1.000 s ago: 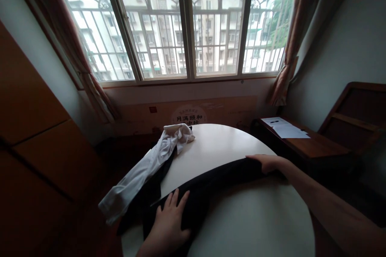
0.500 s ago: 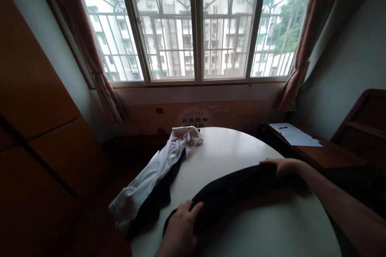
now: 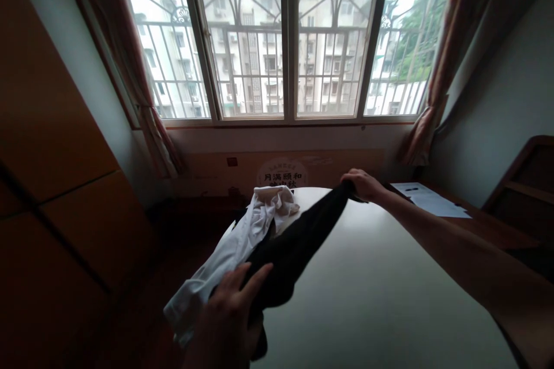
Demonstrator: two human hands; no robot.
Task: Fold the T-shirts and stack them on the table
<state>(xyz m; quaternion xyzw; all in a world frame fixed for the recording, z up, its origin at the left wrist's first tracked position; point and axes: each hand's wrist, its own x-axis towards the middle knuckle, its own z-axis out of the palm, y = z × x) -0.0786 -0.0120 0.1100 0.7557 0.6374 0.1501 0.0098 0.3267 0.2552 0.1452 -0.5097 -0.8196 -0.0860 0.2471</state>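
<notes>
A folded black garment stretches slantwise over the round white table; its exact kind does not show. My right hand is closed around its far end, lifted above the table. Lower left, my left hand grips the near end, thumb and fingers on the cloth. Just beyond and left of it lies a crumpled white garment along the table's left edge, partly covered by the black one. The dark cloth that lay beside the white garment is mostly hidden now.
A brown side table with white paper sheets stands at the right, beside a wooden chair. Behind are a barred window and a printed box or panel. Orange-brown cabinets rise on the left.
Both hands have carried the black garment leftward from the table's middle to the white garment. My right hand has moved far left and up, and its end is now raised.
</notes>
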